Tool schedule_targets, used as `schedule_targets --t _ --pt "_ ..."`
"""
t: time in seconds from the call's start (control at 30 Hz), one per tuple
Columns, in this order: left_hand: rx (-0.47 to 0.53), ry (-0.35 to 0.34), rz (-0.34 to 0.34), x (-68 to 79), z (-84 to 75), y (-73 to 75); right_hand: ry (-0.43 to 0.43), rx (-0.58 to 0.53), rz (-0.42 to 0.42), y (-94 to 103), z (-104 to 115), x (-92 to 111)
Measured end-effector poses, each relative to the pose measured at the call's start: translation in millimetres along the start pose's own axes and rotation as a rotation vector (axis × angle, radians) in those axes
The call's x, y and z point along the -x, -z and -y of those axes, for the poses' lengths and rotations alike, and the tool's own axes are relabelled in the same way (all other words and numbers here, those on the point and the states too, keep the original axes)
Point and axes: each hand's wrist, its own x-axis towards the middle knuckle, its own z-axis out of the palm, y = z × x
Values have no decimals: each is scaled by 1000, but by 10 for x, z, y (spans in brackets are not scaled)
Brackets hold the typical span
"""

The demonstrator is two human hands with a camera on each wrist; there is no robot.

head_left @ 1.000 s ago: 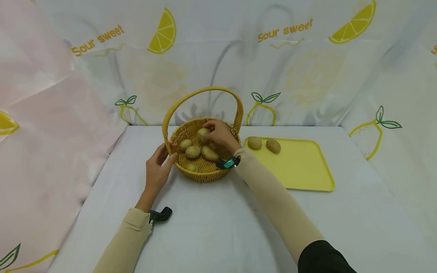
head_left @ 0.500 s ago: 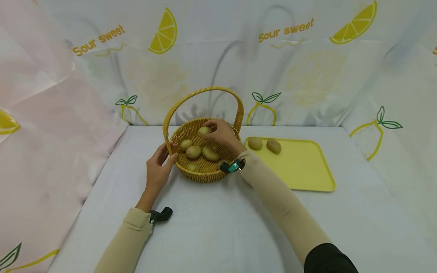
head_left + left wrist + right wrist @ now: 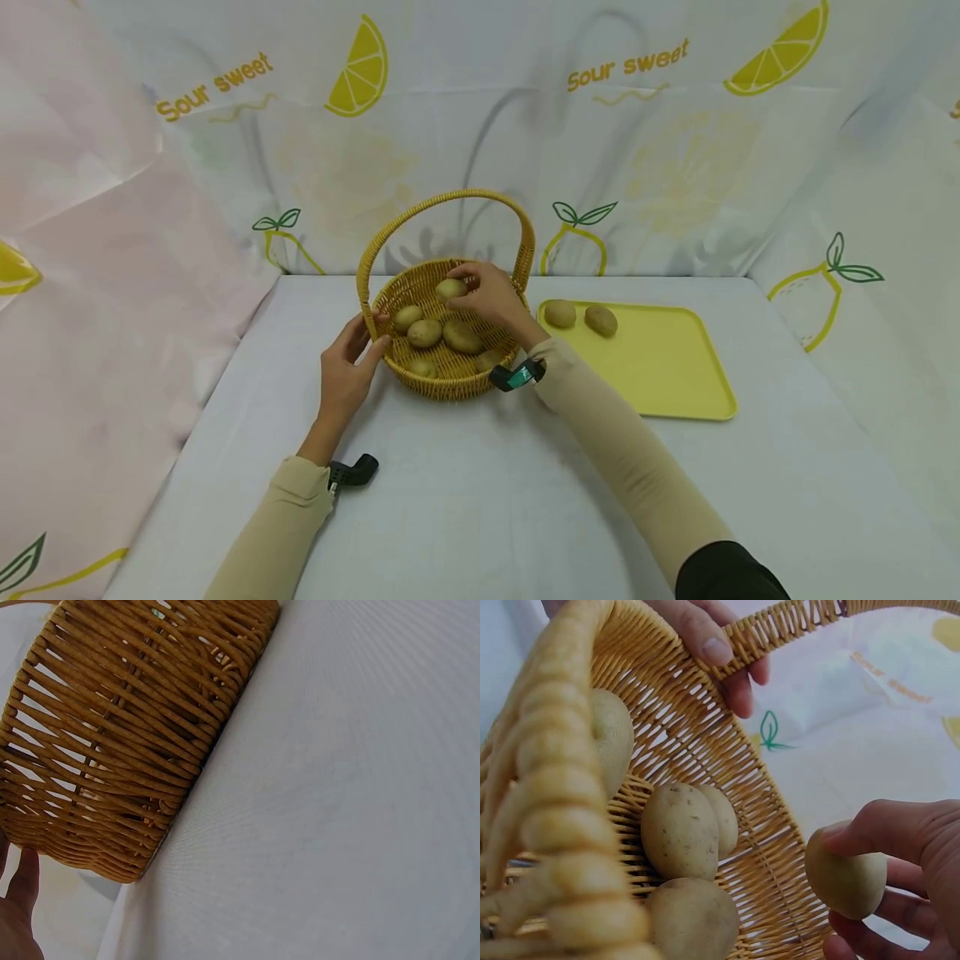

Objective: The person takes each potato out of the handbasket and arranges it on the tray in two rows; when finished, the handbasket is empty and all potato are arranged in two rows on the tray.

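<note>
A yellow wicker basket (image 3: 450, 389) with a tall arched handle stands toward the back of the table. My left hand (image 3: 345, 373) grips it at the left foot of the handle, thumb in front and fingers behind. Inside the basket lie several potatoes, among them a round one (image 3: 424, 333) and a longer one (image 3: 462, 337). Over the basket's far part, my right hand (image 3: 491, 296) pinches another potato (image 3: 847, 877) between thumb and fingers. In the right wrist view this potato overlaps the woven wall. The left wrist view shows the basket's outer side and a few left fingertips (image 3: 26, 877).
Right of the basket lies a yellow tray (image 3: 660, 367), with two potatoes (image 3: 559, 313) (image 3: 601, 321) at its back left corner. A white cloth covers the table (image 3: 450, 500). Behind it hangs a lemon-print backdrop (image 3: 480, 125).
My right hand and its potato have shifted slightly right. The right wrist has swung right and toward me, uncovering a potato at the basket's near right. My left hand has stayed put.
</note>
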Motion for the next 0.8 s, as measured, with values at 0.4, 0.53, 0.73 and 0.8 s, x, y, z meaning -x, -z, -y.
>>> schedule_targets --t 0.4,0.53,0.73,0.8 --pt "19 -24 4 -6 30 -2 32 -52 -44 106 76 198" --pt "16 -28 2 -4 29 7 23 -51 -47 121 70 248" --pt "14 -26 6 -2 28 7 33 -56 -65 150 49 319" --pt "13 -25 7 -5 28 4 45 -59 -77 165 48 347"
